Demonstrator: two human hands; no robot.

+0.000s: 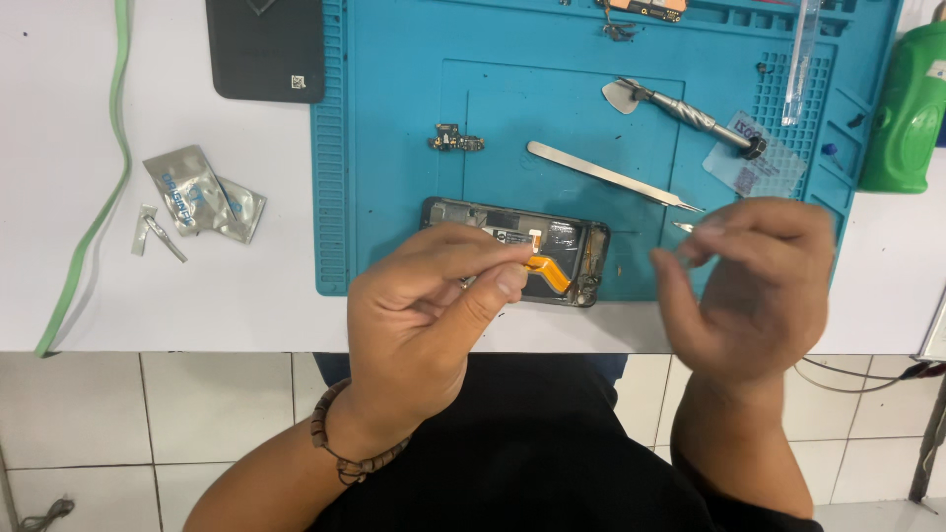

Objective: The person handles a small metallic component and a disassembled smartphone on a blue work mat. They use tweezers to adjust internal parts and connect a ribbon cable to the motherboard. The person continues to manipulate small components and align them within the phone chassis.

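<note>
Pinching the orange flex cable [548, 269] between thumb and forefinger, the left hand [434, 300] is hovering over the near edge of the opened phone [512, 246], which is lying on the blue mat [394, 148] on the white counter [197, 296], close to the person. The left grip is clamped together on the cable end. The right hand [759, 281] is raised just right of the phone, fingers curled, thumb and forefinger tips meeting on something tiny and pale; too small to tell what, so the grip is reading as closed on a small bit.

Risk, as a judgement: the cable is looking thin and is bending in a loop, so a hard tug or twist could be creasing or tearing it, or straining its connector on the board. The phone is sitting near the mat edge and could be sliding off. The tiny piece could be dropping onto the tiled floor.

Pose: left wrist is bent inward, palm facing right, bead bracelet [340, 443] showing on the forearm. Right palm is facing left, wrist upright.

Tweezers [611, 177], a metal pry tool [685, 110], a small board [455, 141], foil wrappers [202, 194] and a green bottle [907, 108] are lying around.
</note>
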